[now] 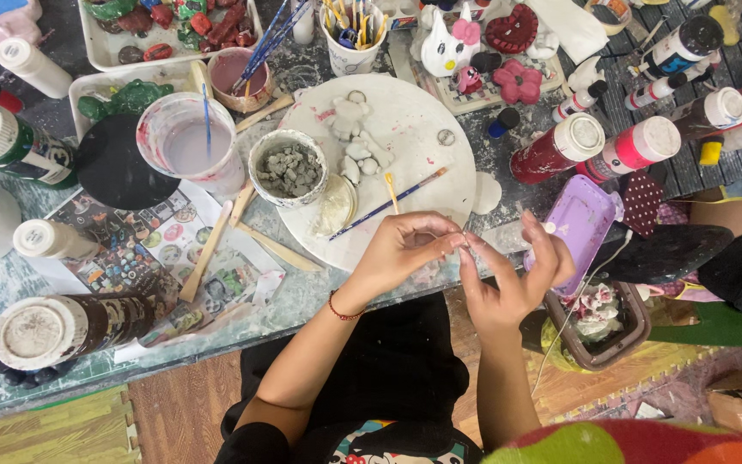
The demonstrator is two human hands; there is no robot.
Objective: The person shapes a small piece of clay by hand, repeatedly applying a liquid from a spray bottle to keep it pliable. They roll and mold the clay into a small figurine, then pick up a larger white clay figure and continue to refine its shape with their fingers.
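We observe a tiny piece (464,244), too small to tell its axis, pinched between both hands above the worktop (10,283) edge. Left hand (405,249) and right hand (513,279) meet fingertip to fingertip, fingers curled. One round board (414,129) carries one brush (388,204) lying diagonally, tip upper right.

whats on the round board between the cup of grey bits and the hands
In the head view, a paintbrush lies on the white round board between the cup of grey lumps and the hands.
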